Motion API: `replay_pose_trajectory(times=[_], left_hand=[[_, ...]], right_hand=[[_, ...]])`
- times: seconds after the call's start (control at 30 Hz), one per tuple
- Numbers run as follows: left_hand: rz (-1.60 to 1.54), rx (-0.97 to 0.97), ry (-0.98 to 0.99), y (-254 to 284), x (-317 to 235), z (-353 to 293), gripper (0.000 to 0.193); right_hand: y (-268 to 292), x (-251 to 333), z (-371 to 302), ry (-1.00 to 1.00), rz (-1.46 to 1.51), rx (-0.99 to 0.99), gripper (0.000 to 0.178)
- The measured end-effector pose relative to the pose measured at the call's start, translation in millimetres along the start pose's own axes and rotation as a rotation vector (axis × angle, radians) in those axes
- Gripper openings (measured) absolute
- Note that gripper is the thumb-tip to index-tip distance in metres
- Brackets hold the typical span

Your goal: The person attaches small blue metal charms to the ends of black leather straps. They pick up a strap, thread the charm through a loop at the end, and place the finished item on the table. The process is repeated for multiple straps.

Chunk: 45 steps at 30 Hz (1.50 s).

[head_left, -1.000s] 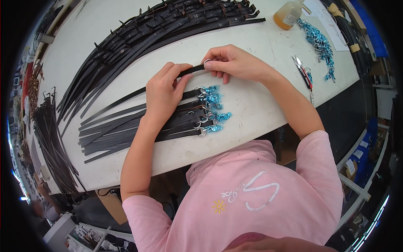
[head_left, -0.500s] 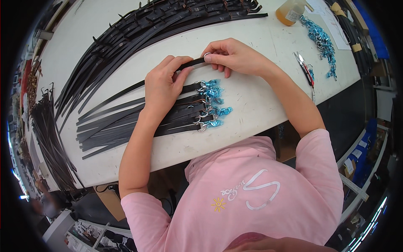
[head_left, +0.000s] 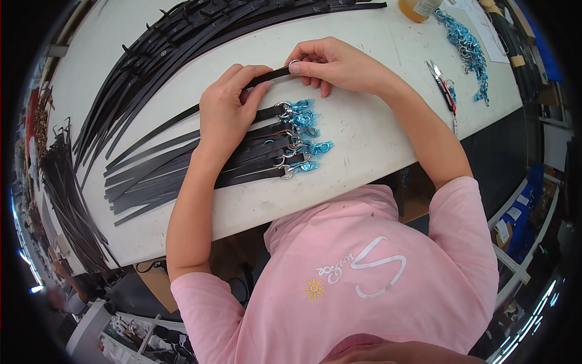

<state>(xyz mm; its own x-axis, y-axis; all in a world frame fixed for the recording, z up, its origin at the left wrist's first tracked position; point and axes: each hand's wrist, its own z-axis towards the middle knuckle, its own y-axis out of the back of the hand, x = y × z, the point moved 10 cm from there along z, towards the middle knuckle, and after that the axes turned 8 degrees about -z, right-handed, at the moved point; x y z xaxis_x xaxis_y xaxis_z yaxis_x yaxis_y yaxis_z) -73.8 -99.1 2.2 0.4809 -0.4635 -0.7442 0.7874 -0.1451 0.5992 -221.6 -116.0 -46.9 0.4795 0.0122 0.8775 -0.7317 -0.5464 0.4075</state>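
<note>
A black leather strap (head_left: 277, 74) stretches between my two hands above the white table. My left hand (head_left: 233, 103) pinches it between thumb and fingers, and its long tail runs off to the lower left. At the strap's right end my right hand (head_left: 318, 65) grips it, closed around a small metal ring (head_left: 293, 63) by the thumb. Just below lie several finished-looking black straps (head_left: 176, 161) side by side. Their right ends carry silver rings and clasps (head_left: 306, 130) wrapped in blue film.
Across the far side spreads a large bundle of black straps (head_left: 176, 45); another bundle (head_left: 70, 200) hangs over the left edge. To the right are red-handled snips (head_left: 442, 88), a heap of blue-wrapped clasps (head_left: 467, 51) and a bottle of amber liquid (head_left: 418, 8). The white table (head_left: 370, 136) ends before my body.
Both hands keep their hold on the strap. Everything on the table sits slightly higher and further left in the picture, as the view has shifted a little.
</note>
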Motion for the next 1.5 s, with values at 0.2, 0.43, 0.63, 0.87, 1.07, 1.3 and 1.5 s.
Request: replay_pose_trajectory(times=[0.2, 0.43, 0.63, 0.87, 1.07, 1.3, 1.5], left_hand=[[0.005, -0.004, -0.011, 0, -3, -1, 0.019], [0.037, -0.001, -0.023, 0, -7, -2, 0.018], [0.004, 0.015, 0.008, 2, -4, -3, 0.017], [-0.289, 0.142, 0.193, 21, 4, -15, 0.011], [-0.332, 0.152, 0.262, 18, -4, -19, 0.011], [-0.093, -0.094, 0.403, 88, 21, -33, 0.028], [-0.028, 0.003, 0.513, 116, 67, -94, 0.017]], right_hand=[[-1, 3, -1, 0.02, -0.005, 0.001, 0.029], [-1, 1, -2, 0.016, -0.014, 0.006, 0.028], [-3, 2, -1, 0.003, 0.022, 0.029, 0.028], [-21, 17, -13, -0.001, 0.224, 0.163, 0.023], [-23, 42, -16, 0.163, -0.084, 0.067, 0.024], [-17, 52, -20, 0.177, 0.005, 0.04, 0.017], [7, 104, -48, 0.587, -0.187, -0.046, 0.013]])
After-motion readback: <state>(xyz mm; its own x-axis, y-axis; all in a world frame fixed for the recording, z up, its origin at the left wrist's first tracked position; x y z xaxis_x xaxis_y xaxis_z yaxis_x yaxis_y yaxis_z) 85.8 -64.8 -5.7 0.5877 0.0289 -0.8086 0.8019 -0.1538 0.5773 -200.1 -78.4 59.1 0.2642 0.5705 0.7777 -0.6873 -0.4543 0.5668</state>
